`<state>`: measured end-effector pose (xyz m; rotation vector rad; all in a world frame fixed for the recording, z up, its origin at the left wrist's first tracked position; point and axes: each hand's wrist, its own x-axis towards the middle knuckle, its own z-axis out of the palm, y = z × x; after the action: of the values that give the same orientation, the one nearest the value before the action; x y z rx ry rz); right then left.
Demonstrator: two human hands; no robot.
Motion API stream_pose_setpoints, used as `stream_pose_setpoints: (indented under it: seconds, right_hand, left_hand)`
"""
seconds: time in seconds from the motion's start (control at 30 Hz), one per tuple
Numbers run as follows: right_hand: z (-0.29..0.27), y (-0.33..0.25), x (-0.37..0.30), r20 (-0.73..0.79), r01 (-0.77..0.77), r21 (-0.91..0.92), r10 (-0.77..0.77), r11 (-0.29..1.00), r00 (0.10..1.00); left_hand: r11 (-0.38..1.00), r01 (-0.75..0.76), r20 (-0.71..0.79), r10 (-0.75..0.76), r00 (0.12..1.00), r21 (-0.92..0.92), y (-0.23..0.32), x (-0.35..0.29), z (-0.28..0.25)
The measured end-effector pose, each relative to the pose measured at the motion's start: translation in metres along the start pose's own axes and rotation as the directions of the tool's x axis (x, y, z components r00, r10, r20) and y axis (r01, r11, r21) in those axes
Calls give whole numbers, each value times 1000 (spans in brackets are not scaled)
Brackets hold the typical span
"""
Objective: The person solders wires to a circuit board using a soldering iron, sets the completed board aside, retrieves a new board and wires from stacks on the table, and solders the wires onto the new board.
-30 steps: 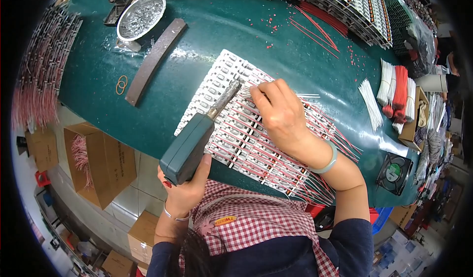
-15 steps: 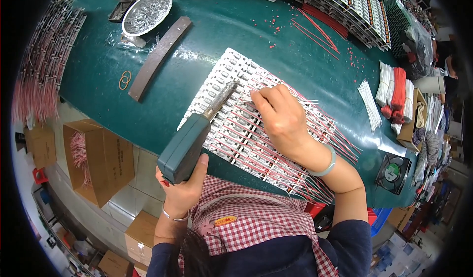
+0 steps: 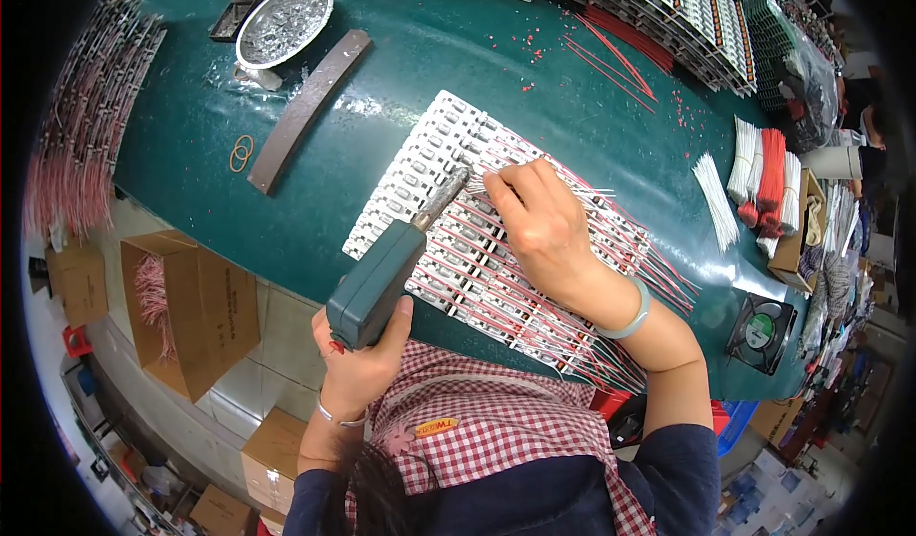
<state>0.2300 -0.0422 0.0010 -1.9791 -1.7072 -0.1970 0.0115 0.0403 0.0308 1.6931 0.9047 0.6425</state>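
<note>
Left hand (image 3: 367, 360) had its fingers curled snugly round one green-handled iron (image 3: 375, 281), probably angled to reach the wire ends. Right hand's (image 3: 546, 229) fingertips looked pinched on white wires (image 3: 598, 191), couldn't count those. One white panel (image 3: 407, 189) sat near centre; far left, two rubber bands (image 3: 232, 157).

Bright light fell across the green tabletop (image 3: 458, 50). Hard white glare sat near the black fan (image 3: 763, 334); paler sheen beside the brown bar (image 3: 303, 109). Right hand (image 3: 546, 226) read sharp. Straight edges bowed toward a black circular rim; clutter (image 3: 842, 250) at far right looked dim, soft.
</note>
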Motion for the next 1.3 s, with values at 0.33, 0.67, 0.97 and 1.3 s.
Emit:
stream_pose_setpoints:
  seconds: [0.33, 0.67, 0.97, 1.3]
  right_hand:
    - [2, 1, 1, -18, 10, -27, -11, 1000, 1000]
    - [0, 0, 1, -14, 14, -38, -15, 999, 1000]
    - [-10, -7, -3, -75, 7, 48, -4, 999, 997]
    - [-1, -10, -5, -44, 12, 60, -9, 998, 999]
  left_hand:
    - [984, 178, 1, -178, 984, 4, -4, -11, -5]
    - [992, 128, -26, -128, 991, -8, 0, -11, -6]
    - [999, 46, 26, -45, 999, -29, -17, -17, -12]
    - [1000, 18, 48, -18, 999, 5, -20, -22, -18]
